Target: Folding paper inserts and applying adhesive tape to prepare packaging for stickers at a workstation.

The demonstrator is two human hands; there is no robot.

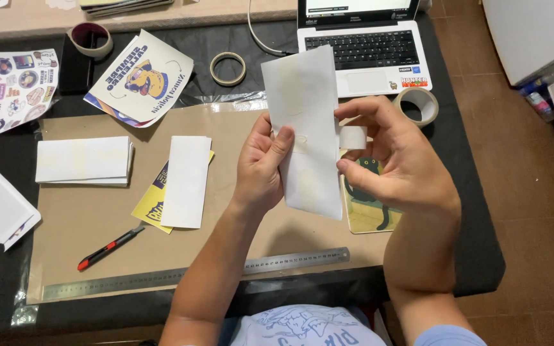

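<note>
Close to the person lies a long metal ruler [193, 274] along the near edge of a brown cardboard mat [91, 224]. A little red and black craft knife [109, 247] rests just above the ruler. Over the mat, the left hand [261, 168] pinches a tall white paper strip [306, 128] with its thumb on the front and holds it upright. The right hand [395, 160] touches the strip's right edge and grips a small piece of white tape [352, 137] between its fingers. Under the right hand lies a card with a black cat picture [370, 205]. To the left sits a white paper sheet [186, 181] on top of a yellow sticker [152, 205], and beside them a flat stack of white papers [84, 161]. Farther away are a round-cornered sticker with a yellow dog [142, 80], a thin ring of tape [227, 68], and a thick roll of clear tape [418, 104]. At the back stands a white laptop [363, 45] with a black keyboard. At the far left is a sheet of many small stickers [8, 86].
</note>
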